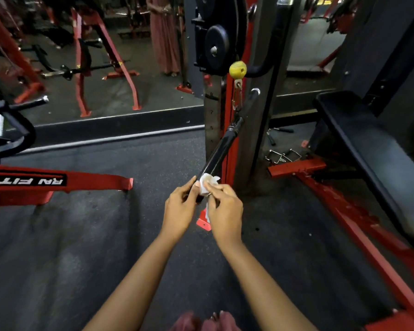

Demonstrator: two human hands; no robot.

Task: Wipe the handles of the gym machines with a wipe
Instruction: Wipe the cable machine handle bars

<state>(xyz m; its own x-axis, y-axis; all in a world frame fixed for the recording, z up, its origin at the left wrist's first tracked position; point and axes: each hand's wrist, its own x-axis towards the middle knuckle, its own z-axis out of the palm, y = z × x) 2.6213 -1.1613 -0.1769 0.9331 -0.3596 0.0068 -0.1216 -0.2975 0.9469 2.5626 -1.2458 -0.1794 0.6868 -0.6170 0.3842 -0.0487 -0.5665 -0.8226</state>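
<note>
Two hands are noted at the near end of the black bar handle [222, 144]. The left hand [181, 204] is curled round that end from its own side and steadies it. The right hand [225, 211] pinches the white wipe [207, 182] between thumb and fingertips and presses it onto the bar just ahead of the left thumb. Part of the wipe is bunched on top of the bar, and a tail hangs down between the two hands. The wipe is thus placed on the nearest stretch only; the long glossy run beyond the hands is judged not yet covered.

It is recommended that the wipe be wrapped fully round the bar rather than dabbed on top. The loose tail should be gathered into the grip. The stroke should be carried away from the hands toward the centre joint, with the bar turned so that the underside is reached. A firm left grip is advised, since the bar appears hung from a single point and is expected to swing under pressure. The patch beneath the left hand should not be skipped.

Beyond the hands, the bar rises to a carabiner [237, 99] beneath a yellow ball [237, 69], alongside a red upright [230, 168]. Right of the hands, loose handles [282, 156] lie on the floor [105, 223] beside a bench pad [359, 144]. Farthest off, a weight plate [215, 47] is mounted above.
</note>
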